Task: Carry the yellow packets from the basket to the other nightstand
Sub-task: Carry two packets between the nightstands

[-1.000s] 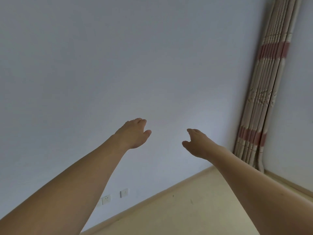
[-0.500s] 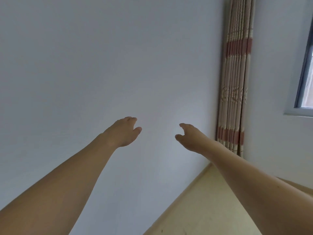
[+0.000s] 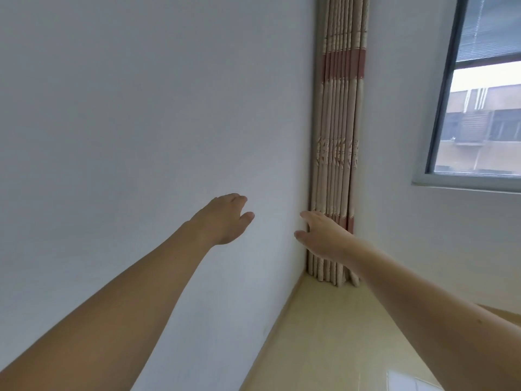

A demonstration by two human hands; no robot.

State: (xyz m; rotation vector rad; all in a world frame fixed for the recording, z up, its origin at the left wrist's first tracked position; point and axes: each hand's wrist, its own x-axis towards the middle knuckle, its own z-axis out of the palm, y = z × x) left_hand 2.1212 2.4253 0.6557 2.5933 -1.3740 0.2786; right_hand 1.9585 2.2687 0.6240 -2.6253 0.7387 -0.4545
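No yellow packet, basket or nightstand shows in the head view. Both my arms reach forward toward a bare white wall. My left hand point(image 3: 225, 221) hangs in the air at centre, palm down, fingers loosely apart, holding nothing. My right hand point(image 3: 321, 235) is a short gap to its right, also open and empty, in front of the foot of a curtain.
A gathered beige curtain point(image 3: 338, 136) with red bands hangs in the room's corner. A window point(image 3: 479, 108) is set in the right wall. Beige floor point(image 3: 324, 334) runs along the white wall point(image 3: 127, 122) at lower right.
The view has swung to the right: the curtain has moved toward the centre and the window has come fully into sight. Both hands stay outstretched and empty.
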